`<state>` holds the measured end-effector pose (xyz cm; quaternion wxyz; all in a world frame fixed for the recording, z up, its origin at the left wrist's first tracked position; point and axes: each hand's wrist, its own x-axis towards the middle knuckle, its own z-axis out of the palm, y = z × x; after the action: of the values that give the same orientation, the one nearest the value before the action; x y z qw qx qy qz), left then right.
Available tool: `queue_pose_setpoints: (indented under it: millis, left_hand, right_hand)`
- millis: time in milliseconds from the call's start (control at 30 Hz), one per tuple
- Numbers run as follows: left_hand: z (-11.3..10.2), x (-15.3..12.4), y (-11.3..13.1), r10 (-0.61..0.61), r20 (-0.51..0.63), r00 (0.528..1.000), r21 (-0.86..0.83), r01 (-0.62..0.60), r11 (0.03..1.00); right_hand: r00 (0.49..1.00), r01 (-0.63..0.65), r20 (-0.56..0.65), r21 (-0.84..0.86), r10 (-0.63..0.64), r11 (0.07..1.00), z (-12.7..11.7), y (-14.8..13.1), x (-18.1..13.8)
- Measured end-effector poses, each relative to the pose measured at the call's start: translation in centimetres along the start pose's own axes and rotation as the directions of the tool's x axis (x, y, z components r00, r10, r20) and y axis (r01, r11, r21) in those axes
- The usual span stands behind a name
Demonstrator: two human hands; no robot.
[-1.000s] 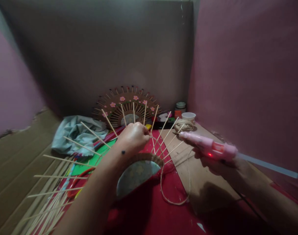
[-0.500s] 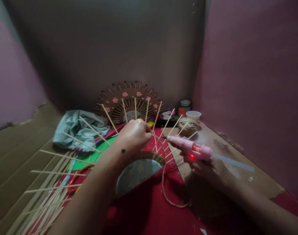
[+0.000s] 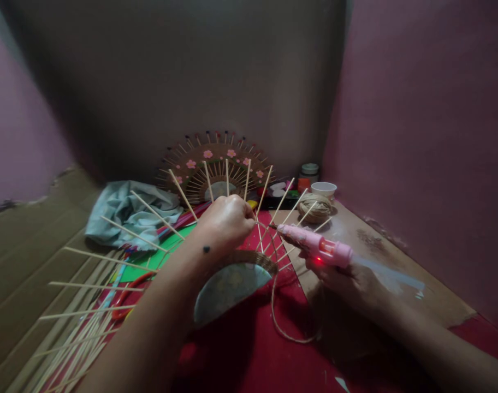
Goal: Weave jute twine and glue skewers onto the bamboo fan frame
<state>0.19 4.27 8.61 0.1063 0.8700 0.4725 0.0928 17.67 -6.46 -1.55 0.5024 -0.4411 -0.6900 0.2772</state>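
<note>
My left hand [image 3: 228, 218] is closed, its fingertips pinching twine [image 3: 273, 311] against the thin wooden sticks of a half-round fan frame. The sticks [image 3: 284, 199] spread outward from a woven rim [image 3: 253, 256] around a pale half-disc [image 3: 232, 289]. From my left fingertips the twine hangs in a loose loop down on the right. My right hand [image 3: 335, 275] grips a pink hot glue gun [image 3: 314, 243] with its red light lit. The dark nozzle points left, close to the twine and the sticks just right of my left fingers. A clear glue stick [image 3: 388, 273] protrudes from the gun's back.
A finished-looking fan with pink flowers [image 3: 208, 154] leans at the back wall. A twine ball [image 3: 314, 207], white cup [image 3: 323, 189] and jar [image 3: 309, 172] stand at back right. Left are a grey-blue cloth [image 3: 130, 213], orange-handled scissors [image 3: 128, 295] and loose sticks [image 3: 75, 349].
The glue gun has moved slightly left and up, its nozzle nearer the twine. My left hand keeps its pinch with almost no movement; the view has shifted a little.
</note>
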Motion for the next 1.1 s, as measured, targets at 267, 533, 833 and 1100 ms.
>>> queue_pose_setpoints:
  millis: [267, 533, 833, 1100]
  left_hand:
    - [-0.01, -0.01, -0.09, 0.017, 0.004, 1.000, -0.005, -0.017, 1.000]
    - [-0.01, 0.10, -0.11, 0.005, -0.001, 1.000, 0.003, -0.005, 1.000]
    - [0.08, 0.12, -0.19, 0.017, -0.007, 1.000, 0.013, -0.017, 1.000]
    - [0.11, 0.19, -0.20, 0.025, -0.011, 1.000, 0.022, -0.025, 0.999]
  right_hand:
    - [1.000, 0.012, -0.018, -0.055, -0.013, 0.998, 0.00, -0.91, 0.12]
    - [1.000, -0.010, -0.004, -0.036, 0.010, 0.999, -0.01, -0.50, -0.02]
    - [1.000, -0.014, 0.010, -0.060, 0.014, 0.998, -0.06, -0.54, -0.08]
    - [0.999, 0.028, -0.036, -0.145, -0.033, 0.989, 0.19, -0.39, -0.02]
